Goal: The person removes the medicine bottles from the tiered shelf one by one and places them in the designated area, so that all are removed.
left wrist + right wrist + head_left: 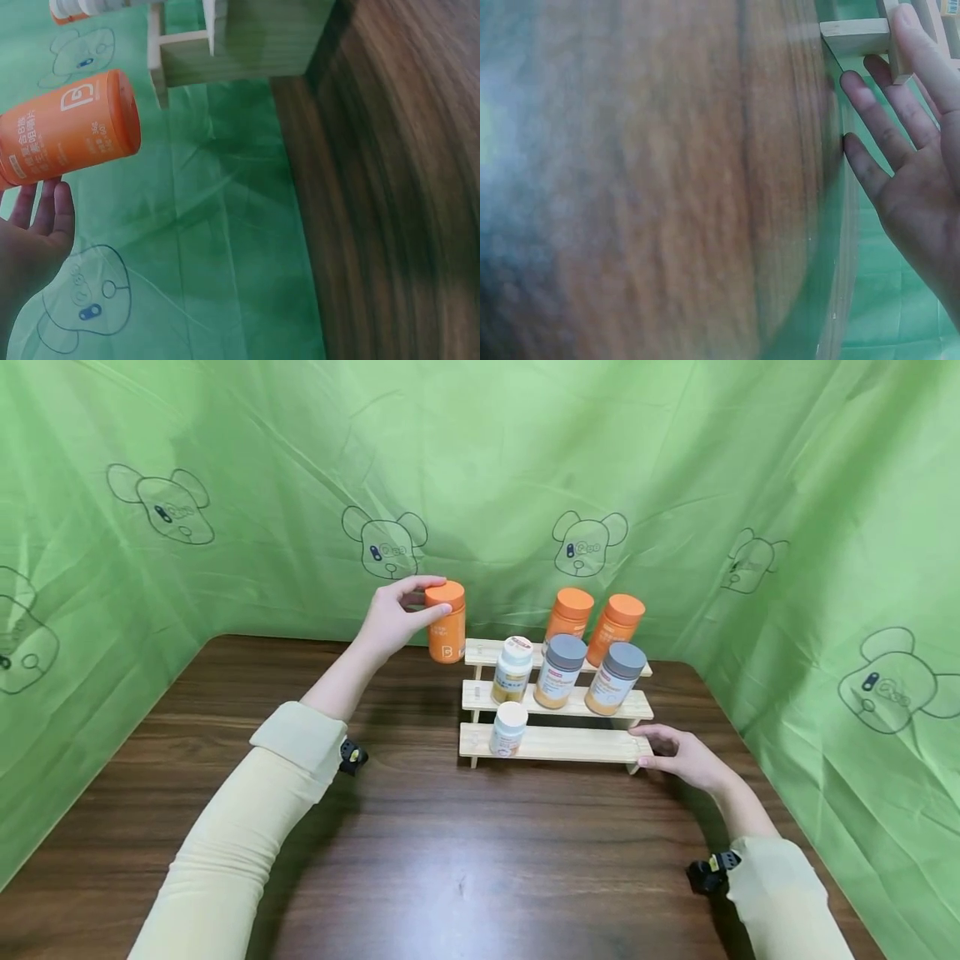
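Observation:
My left hand (397, 614) pinches an orange supplement bottle (447, 639) near its cap, thumb in front and fingers behind. It hangs upright beside the left end of the top step of a wooden tiered rack (577, 745). In the left wrist view the bottle (71, 127) shows white lettering, with fingertips (64, 206) against its side. At the right end of the lowest step, my right hand (686, 760) holds the board between thumb and index finger. The right wrist view shows the other fingers (870, 112) spread beside the rack's end (855, 34).
Two orange bottles (573, 603) (617, 627) stand on the top step. On the middle step are a white-capped bottle (513, 670) and two grey-capped jars (559, 672) (615, 679). A small white bottle (508, 729) occupies the lowest step's left end. Green cloth (480, 460) surrounds the brown table (420, 843).

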Demonstrator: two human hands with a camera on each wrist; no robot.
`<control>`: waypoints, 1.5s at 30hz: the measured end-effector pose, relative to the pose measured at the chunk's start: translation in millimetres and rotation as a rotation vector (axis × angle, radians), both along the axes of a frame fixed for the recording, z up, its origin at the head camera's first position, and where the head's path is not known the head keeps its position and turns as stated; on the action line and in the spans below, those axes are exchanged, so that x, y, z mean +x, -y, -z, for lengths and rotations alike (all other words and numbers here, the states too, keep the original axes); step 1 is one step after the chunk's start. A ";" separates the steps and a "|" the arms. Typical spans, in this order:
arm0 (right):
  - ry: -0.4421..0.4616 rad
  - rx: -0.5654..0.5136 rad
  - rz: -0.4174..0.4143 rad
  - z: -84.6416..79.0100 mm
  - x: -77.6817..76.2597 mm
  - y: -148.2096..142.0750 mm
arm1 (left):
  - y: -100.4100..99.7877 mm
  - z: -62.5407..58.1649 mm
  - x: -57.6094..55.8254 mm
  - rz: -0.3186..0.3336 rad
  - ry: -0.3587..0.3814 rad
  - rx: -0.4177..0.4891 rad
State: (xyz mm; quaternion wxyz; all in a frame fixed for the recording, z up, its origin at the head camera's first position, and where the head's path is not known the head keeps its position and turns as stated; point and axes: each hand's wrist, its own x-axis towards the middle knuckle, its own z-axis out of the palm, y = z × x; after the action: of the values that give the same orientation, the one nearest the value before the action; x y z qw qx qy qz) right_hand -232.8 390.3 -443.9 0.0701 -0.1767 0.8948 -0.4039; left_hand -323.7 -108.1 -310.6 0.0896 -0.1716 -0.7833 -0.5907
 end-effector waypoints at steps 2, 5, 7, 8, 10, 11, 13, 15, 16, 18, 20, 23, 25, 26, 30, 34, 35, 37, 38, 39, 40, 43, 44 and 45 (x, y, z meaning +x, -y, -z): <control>0.000 0.005 0.002 0.3 0.7 -1.7 | 1.3 3.3 -0.6 -0.013 -0.009 -0.008; 0.000 0.012 0.004 0.9 1.7 -3.5 | 2.9 8.4 -1.3 -0.032 -0.025 -0.011; 0.000 0.017 0.006 1.0 1.9 -4.2 | 4.6 12.7 -2.1 -0.043 -0.031 -0.003; 0.001 0.019 0.006 1.0 1.9 -4.5 | 5.4 15.0 -2.6 -0.048 -0.034 0.002; 0.001 0.025 0.008 0.9 1.8 -4.5 | 7.3 20.2 -4.1 -0.061 -0.040 0.007; 0.002 0.026 0.010 0.6 2.0 -4.5 | 8.3 22.9 -5.0 -0.068 -0.043 0.008; 0.007 0.027 0.014 -0.3 2.3 -4.4 | 10.0 28.8 -7.5 -0.085 -0.047 0.000; 0.014 0.027 0.018 -1.4 2.7 -4.1 | 11.6 34.8 -9.9 -0.102 -0.051 -0.009; 0.019 0.027 0.020 -2.0 2.9 -4.1 | 12.4 37.6 -10.8 -0.111 -0.051 -0.014; 0.024 0.027 0.026 -2.6 3.2 -4.1 | 13.5 43.4 -12.5 -0.128 -0.052 -0.039; 0.027 0.035 0.033 -2.5 3.4 -4.6 | 14.6 49.3 -13.5 -0.140 -0.050 -0.066; 0.028 0.042 0.041 -1.3 3.9 -5.6 | 16.9 58.8 -14.7 -0.152 -0.040 -0.096; 0.027 0.045 0.042 -0.4 4.3 -6.2 | 19.1 65.3 -15.8 -0.162 -0.034 -0.115; 0.028 0.043 0.042 0.0 4.4 -6.4 | 20.3 68.3 -16.3 -0.166 -0.032 -0.122; 0.022 0.037 0.039 0.3 4.6 -6.4 | 24.9 81.0 -19.3 -0.181 -0.026 -0.160; 0.019 0.037 0.037 -0.4 4.2 -5.2 | 29.6 94.4 -22.7 -0.196 -0.028 -0.169; 0.019 0.038 0.037 -0.5 4.0 -4.8 | 30.5 97.4 -23.3 -0.201 -0.028 -0.168; 0.023 0.036 0.035 -0.7 3.8 -4.1 | 31.7 102.8 -24.2 -0.208 -0.026 -0.165; 0.023 0.035 0.035 -0.6 3.6 -3.9 | 32.1 105.0 -24.6 -0.212 -0.022 -0.165; 0.023 0.035 0.035 -0.5 3.5 -3.6 | 32.5 107.2 -25.1 -0.217 -0.017 -0.168; 0.023 0.032 0.035 -0.4 3.3 -3.3 | 32.6 109.0 -25.7 -0.220 -0.013 -0.167; 0.018 0.022 0.023 -0.5 3.1 -2.3 | 33.0 113.3 -26.9 -0.223 -0.003 -0.158; 0.015 0.018 0.019 -0.5 3.1 -1.9 | 33.3 114.4 -27.2 -0.226 0.001 -0.154; 0.014 0.012 0.016 -0.7 3.2 -1.5 | 33.6 115.4 -27.4 -0.228 0.005 -0.150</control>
State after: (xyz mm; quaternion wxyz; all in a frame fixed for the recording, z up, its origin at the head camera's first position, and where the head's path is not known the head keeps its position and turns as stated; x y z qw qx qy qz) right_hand -229.6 391.7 -443.2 0.0743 -0.1664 0.8982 -0.4001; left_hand -351.0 -141.6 -426.1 0.1412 -0.0862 -0.8398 -0.5170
